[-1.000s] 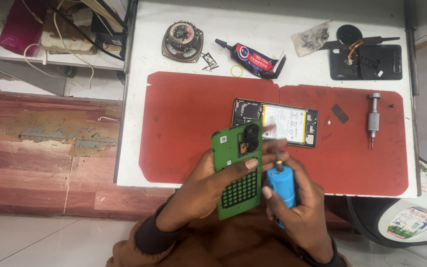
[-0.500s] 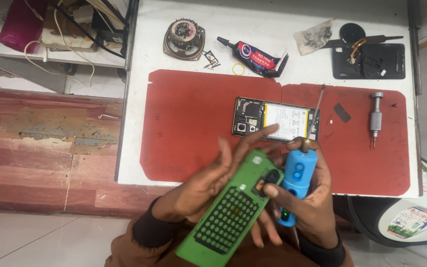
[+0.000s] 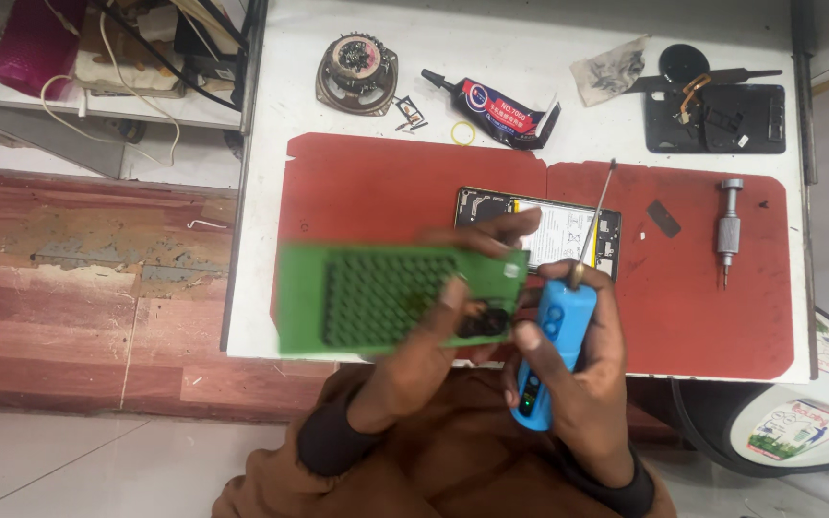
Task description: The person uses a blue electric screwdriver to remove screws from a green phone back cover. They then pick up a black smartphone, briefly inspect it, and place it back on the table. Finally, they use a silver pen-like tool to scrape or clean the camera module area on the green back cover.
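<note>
Head view, green phone cover [image 3: 376,297] in left hand [image 3: 414,360], blue screwdriver [image 3: 554,336] in right hand [image 3: 587,384]

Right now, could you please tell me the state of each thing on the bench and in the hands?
Green perforated phone back cover: lifted off the mat, held level by the left hand.
Blue electric screwdriver: gripped in the right hand, bit pointing up and away.
Black smartphone: back off, insides exposed, flat on the red mat.
Dark glue tube: lying on its side.
Silver manual screwdriver: lying unused on the mat.
</note>
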